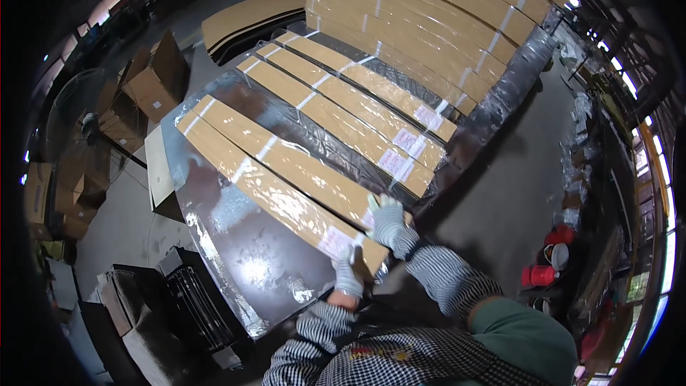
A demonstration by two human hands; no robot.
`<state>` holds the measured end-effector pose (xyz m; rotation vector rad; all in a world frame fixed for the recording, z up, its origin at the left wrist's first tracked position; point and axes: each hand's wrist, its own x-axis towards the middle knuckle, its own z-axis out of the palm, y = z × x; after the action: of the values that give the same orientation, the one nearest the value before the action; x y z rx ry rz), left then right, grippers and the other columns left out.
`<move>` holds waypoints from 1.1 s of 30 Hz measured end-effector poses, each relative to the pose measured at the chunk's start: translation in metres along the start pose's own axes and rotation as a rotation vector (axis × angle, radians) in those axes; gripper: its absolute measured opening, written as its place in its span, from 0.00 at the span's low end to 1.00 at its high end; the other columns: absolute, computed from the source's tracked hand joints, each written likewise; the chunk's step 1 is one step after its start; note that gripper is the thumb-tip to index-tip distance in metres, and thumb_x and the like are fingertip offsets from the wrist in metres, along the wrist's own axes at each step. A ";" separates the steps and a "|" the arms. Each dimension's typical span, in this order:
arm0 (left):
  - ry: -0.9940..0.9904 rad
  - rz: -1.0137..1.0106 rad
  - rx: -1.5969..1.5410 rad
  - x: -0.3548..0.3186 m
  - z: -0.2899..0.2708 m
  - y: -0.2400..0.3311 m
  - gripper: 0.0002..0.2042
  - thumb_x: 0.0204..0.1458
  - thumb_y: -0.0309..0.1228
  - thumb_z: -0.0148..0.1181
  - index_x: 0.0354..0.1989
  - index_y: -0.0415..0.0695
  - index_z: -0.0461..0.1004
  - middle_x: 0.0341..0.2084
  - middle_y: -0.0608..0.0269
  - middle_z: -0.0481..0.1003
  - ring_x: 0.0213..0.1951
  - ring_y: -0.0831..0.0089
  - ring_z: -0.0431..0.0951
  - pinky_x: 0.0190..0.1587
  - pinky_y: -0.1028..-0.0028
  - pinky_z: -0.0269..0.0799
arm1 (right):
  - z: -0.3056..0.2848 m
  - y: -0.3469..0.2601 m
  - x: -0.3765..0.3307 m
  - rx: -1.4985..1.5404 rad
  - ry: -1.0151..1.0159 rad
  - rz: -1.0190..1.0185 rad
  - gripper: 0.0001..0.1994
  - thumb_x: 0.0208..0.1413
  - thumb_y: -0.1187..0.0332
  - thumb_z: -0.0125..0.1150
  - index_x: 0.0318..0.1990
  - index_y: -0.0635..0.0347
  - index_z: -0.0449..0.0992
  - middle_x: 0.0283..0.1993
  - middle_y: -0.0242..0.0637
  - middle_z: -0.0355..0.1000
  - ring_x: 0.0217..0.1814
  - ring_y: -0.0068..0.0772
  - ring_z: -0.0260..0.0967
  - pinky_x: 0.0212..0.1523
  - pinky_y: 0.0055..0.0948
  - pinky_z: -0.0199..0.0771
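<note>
Two long brown cardboard-wrapped packs [275,171], bound with clear tape bands, lie side by side on a dark surface covered in shiny plastic film [246,246]. My left hand [348,270], in a grey knit glove, grips the near end of the nearer pack. My right hand [389,220], gloved the same way, holds the near end of the pack beside it, close to a white label. Both forearms wear striped sleeves.
Three more long packs [343,104] lie further along the film. A tall stack of the same packs [429,14] stands behind. Open cardboard boxes [153,82] and a floor fan [82,129] are at left, red containers [550,257] at right.
</note>
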<state>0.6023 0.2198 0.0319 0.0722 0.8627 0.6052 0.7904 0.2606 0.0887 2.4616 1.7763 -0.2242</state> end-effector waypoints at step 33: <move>0.236 0.247 -0.164 -0.146 -0.187 -0.022 0.55 0.47 0.47 0.75 0.76 0.69 0.36 0.72 0.65 0.54 0.71 0.60 0.56 0.65 0.43 0.57 | -0.003 -0.126 -0.100 0.042 -0.095 -0.687 0.59 0.26 0.49 0.82 0.70 0.60 0.57 0.64 0.58 0.56 0.66 0.60 0.53 0.67 0.57 0.53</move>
<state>0.4043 0.0912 0.0029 -0.0434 1.0372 0.9277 0.6398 0.2080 0.1103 1.7278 2.5139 -0.4165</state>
